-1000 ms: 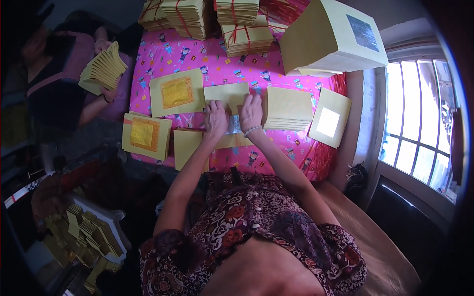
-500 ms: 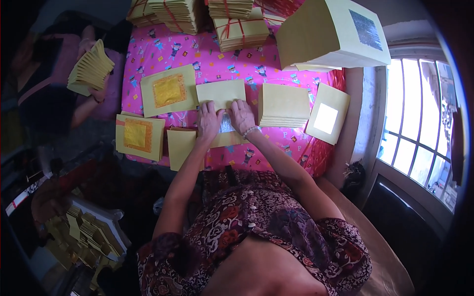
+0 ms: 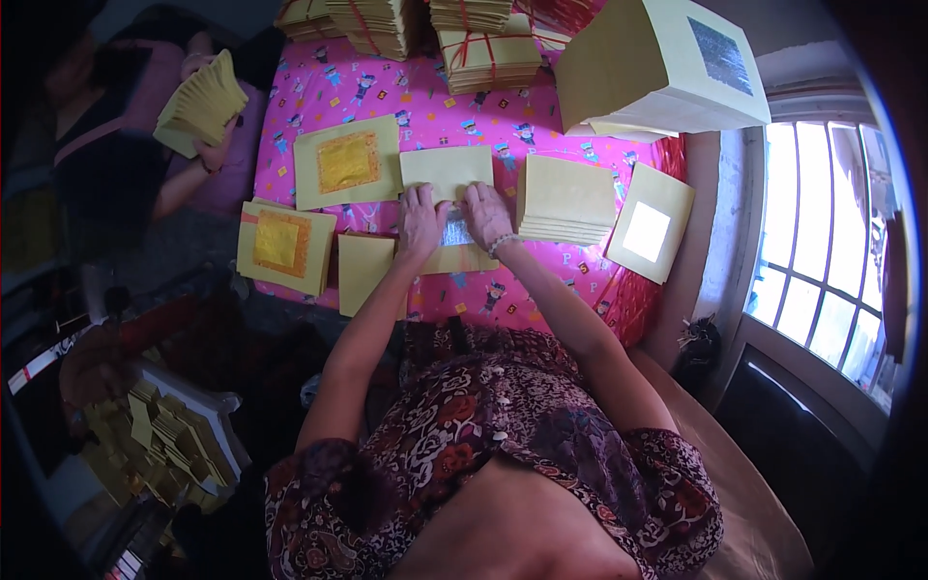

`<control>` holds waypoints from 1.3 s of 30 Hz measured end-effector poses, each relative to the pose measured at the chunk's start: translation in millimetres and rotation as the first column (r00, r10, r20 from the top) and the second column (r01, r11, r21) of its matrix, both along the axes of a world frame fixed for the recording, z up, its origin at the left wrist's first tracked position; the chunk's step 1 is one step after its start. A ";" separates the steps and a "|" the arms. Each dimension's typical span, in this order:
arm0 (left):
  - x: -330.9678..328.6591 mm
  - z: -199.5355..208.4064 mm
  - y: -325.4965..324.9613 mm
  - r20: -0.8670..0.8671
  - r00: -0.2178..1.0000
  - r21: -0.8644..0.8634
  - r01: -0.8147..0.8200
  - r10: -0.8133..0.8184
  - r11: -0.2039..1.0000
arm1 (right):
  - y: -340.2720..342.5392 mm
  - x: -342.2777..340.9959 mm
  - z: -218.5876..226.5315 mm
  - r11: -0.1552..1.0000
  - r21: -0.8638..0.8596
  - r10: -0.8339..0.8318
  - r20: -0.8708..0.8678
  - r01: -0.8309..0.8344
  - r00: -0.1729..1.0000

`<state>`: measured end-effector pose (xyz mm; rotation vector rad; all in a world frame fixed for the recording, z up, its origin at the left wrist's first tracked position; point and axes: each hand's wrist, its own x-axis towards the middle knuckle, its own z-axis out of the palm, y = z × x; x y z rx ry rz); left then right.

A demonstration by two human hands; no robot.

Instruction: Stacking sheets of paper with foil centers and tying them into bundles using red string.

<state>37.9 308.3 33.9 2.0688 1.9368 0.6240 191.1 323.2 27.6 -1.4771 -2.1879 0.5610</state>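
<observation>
On a pink patterned tablecloth, a tan paper sheet [image 3: 447, 166] lies in front of me, its far part folded over toward me. Silver foil [image 3: 456, 230] shows on its near part, between my wrists. My left hand [image 3: 421, 220] and my right hand [image 3: 486, 215] are side by side at the edge of the folded flap. Their fingers bend over the flap, with the thumbs turned inward along its edge. The undersides of the fingers are hidden. A bead bracelet is on my right wrist. A stack of folded tan papers [image 3: 568, 193] sits just right of my right hand.
Gold-foil sheets [image 3: 347, 162] lie at the left, a folded tan stack [image 3: 365, 275] by my left forearm. A silver-square sheet [image 3: 650, 224] is at the right. Red-tied bundles [image 3: 488, 63] and a large paper block [image 3: 667, 77] stand behind. Someone at left holds fanned papers [image 3: 205, 104].
The whole view has shifted slightly, so the table appears a little further right and higher. My hands remain at the folded edge of the sheet.
</observation>
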 end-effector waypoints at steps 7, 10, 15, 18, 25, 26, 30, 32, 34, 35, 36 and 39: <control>-26.6 24.7 -17.9 0.441 0.874 -0.393 -0.016 0.203 0.919 | -27.8 1.8 28.8 0.983 -0.080 0.179 0.245 -0.164 0.953; -35.3 36.5 -20.8 0.366 0.903 -0.271 -0.126 0.223 0.954 | -31.4 2.8 36.0 0.956 0.000 0.270 0.388 -0.293 0.881; -28.3 49.8 -18.5 0.157 0.927 -0.226 -0.304 0.342 0.926 | -32.0 12.7 38.5 0.932 0.171 0.220 0.430 -0.319 0.876; -34.6 24.5 -17.2 0.534 0.661 -0.447 -0.308 0.527 0.840 | -43.1 6.4 49.9 0.928 0.241 0.169 0.404 -0.283 0.899; -62.2 56.2 -58.2 0.824 0.201 -0.490 -0.214 0.529 0.845 | -73.2 -5.4 98.4 0.970 0.242 -0.002 0.167 -0.039 0.986; -67.7 60.8 -71.0 0.880 0.177 -0.390 -0.264 0.441 0.882 | -78.7 -4.8 101.4 0.989 0.149 -0.004 0.061 -0.006 0.998; -76.9 86.5 -142.8 0.920 -0.157 -0.390 -0.310 0.358 0.867 | -98.9 -33.1 104.8 0.959 -0.285 -0.143 -0.470 0.004 0.871; -83.0 85.6 -186.3 0.913 -0.197 -0.406 -0.371 0.357 0.835 | -106.2 -60.0 100.3 0.909 -0.395 -0.169 -0.634 -0.129 0.755; -90.0 68.9 -230.2 0.898 -0.244 -0.439 -0.454 0.366 0.775 | -113.5 -78.4 101.4 0.840 -0.480 -0.060 -0.546 -0.253 0.836; -83.5 72.8 -242.3 0.898 -0.249 -0.438 -0.454 0.362 0.776 | -117.0 -83.7 90.2 0.858 -0.426 -0.034 -0.605 -0.287 0.795; -75.2 76.1 -253.3 0.874 -0.275 -0.486 -0.484 0.400 0.728 | -119.4 -85.1 79.4 0.889 -0.360 0.053 -0.532 -0.283 0.845; -91.7 46.8 -296.7 0.839 -0.343 -0.544 -0.534 0.422 0.648 | -142.4 -115.4 79.8 0.897 -0.306 0.191 -0.379 -0.318 0.906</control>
